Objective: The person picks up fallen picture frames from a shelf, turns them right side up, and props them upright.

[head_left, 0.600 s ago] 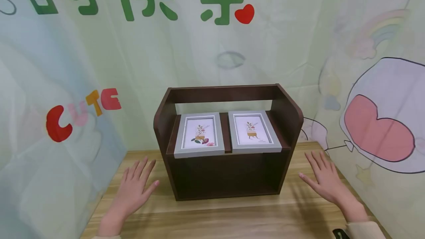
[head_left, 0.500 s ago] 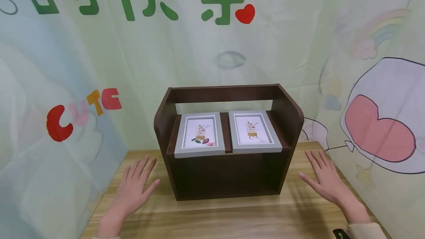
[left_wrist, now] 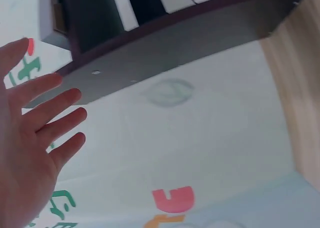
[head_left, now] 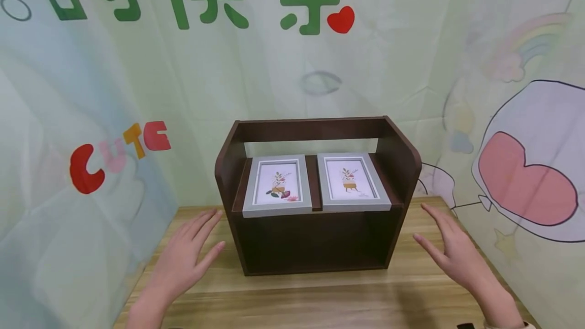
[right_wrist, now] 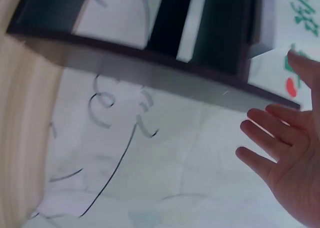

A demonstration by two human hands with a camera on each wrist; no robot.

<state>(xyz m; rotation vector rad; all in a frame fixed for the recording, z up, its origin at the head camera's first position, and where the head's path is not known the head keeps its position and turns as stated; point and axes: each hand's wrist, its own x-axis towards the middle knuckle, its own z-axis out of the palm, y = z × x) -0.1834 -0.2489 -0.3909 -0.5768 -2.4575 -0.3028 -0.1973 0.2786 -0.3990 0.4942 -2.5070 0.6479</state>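
A dark brown two-tier shelf (head_left: pixel 311 130) stands upright on the table. On its upper board lie two grey picture frames side by side, the left frame (head_left: pixel 278 187) and the right frame (head_left: pixel 354 183), each with a plant print, their front edges at the board's front. My left hand (head_left: pixel 183 260) is off the shelf's left side, thumb apart from the straight fingers. Mirroring it on the right is my right hand (head_left: pixel 457 255), fingers also straight. Both hold nothing. In each wrist view, a palm faces the shelf's side panel (left_wrist: pixel 150 55) with a gap between.
The wood-grain table (head_left: pixel 315 298) extends in front of the shelf and to both sides. Behind and beside it hangs a printed cloth backdrop (head_left: pixel 388 65) with green characters, coloured letters and a heart balloon. The shelf's lower compartment (head_left: pixel 311 242) opens toward me.
Both hands have turned from palms down to palms facing inward, and the fingers have drawn closer together. The head view has shifted slightly. The shelf and picture frames stay put.
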